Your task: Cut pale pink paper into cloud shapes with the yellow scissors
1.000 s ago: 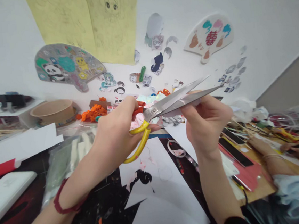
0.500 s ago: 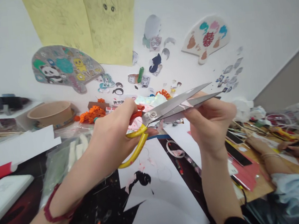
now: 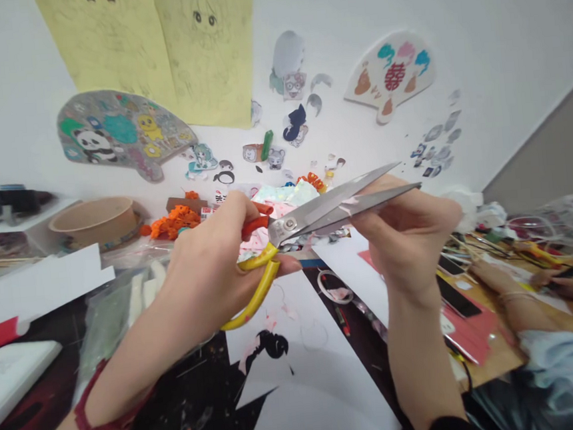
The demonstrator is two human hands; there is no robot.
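Note:
My left hand (image 3: 215,261) is closed around the handles of a pair of scissors (image 3: 316,214), one red and one yellow. The blades are parted and point to the right. Behind them my right hand (image 3: 403,238) pinches a small pale pink paper scrap (image 3: 350,204), which lies between the blades; most of it is hidden by steel and fingers. Below both hands rests a white sheet (image 3: 296,321) with faint pencil outlines, pink scraps and a black paper cut-out (image 3: 274,344).
Orange flowers (image 3: 177,221) and a round tan container (image 3: 94,222) stand at the back left. A roll of tape (image 3: 333,286) lies beside the sheet. On the right, another person's arms (image 3: 511,295) rest over a wooden table. Two decorated fans (image 3: 126,132) hang on the wall.
The view has shifted slightly. My left hand and the scissors are a little further left, and the blades remain apart. My right hand keeps its pinch with a slight turn.

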